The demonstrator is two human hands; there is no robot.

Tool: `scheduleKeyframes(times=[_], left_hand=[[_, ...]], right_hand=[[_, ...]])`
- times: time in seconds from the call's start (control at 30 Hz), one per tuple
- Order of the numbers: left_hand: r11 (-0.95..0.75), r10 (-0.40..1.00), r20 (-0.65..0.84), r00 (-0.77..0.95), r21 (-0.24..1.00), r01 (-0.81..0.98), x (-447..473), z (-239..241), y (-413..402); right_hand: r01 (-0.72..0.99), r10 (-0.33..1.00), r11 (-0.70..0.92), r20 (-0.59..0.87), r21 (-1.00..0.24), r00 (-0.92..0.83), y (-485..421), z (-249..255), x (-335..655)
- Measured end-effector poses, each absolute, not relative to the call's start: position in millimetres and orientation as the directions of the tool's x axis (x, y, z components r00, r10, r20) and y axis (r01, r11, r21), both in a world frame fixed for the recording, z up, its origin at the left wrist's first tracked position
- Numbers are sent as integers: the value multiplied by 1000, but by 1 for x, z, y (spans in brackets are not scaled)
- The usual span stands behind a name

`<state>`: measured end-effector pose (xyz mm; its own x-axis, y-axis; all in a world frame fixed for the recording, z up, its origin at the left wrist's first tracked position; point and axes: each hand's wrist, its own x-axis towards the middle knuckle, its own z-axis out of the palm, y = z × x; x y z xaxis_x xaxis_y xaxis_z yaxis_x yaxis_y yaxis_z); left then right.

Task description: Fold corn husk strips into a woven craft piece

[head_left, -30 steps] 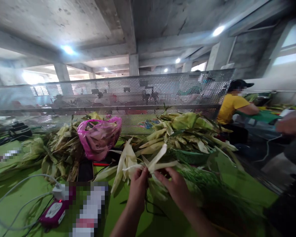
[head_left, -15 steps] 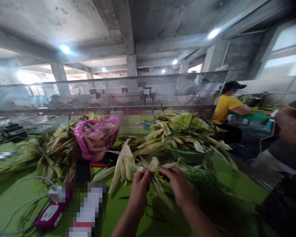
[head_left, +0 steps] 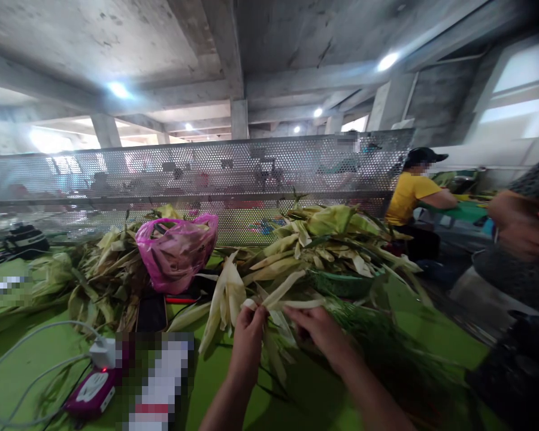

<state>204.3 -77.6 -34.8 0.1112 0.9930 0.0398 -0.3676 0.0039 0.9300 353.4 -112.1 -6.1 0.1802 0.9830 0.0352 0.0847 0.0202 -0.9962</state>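
Observation:
Pale corn husk strips (head_left: 284,291) fan out between my two hands above the green table (head_left: 233,395). My left hand (head_left: 250,323) is closed, thumb and fingers pinching the husks where they come together. Just to the right, my right hand (head_left: 317,329) is closed on one husk strip that lies along its index finger; its other fingers are partly hidden. More husk ends hang down below the hands. Left of my left hand stands a folded pale husk bundle (head_left: 227,293). Behind the hands, a big heap of husks (head_left: 327,239) rests over a green basin (head_left: 345,284).
A pink plastic bag (head_left: 177,257) of husks stands beside a dry husk pile (head_left: 105,275). A dark phone (head_left: 151,312) and a purple power strip (head_left: 92,392) with white cables lie left. Green fibres (head_left: 363,323) spread at right. A perforated metal screen (head_left: 197,179) closes the back; people sit at right.
The husk strips between my hands have shifted, one now pointing up to the right. My right hand has turned and sits slightly lower. The nearby person's arm at right has moved.

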Motion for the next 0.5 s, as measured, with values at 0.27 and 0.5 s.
scheduleKeyframes(times=[0.27, 0.5], left_hand=[[-159, 985, 170, 24, 956, -247, 204, -30, -80], [-191, 947, 248, 205, 946, -263, 210, -28, -91]], right_hand=[[-373, 977, 90, 9, -923, 213, -118, 13, 356], [-12, 980, 27, 24, -1000, 198, -112, -2, 354]])
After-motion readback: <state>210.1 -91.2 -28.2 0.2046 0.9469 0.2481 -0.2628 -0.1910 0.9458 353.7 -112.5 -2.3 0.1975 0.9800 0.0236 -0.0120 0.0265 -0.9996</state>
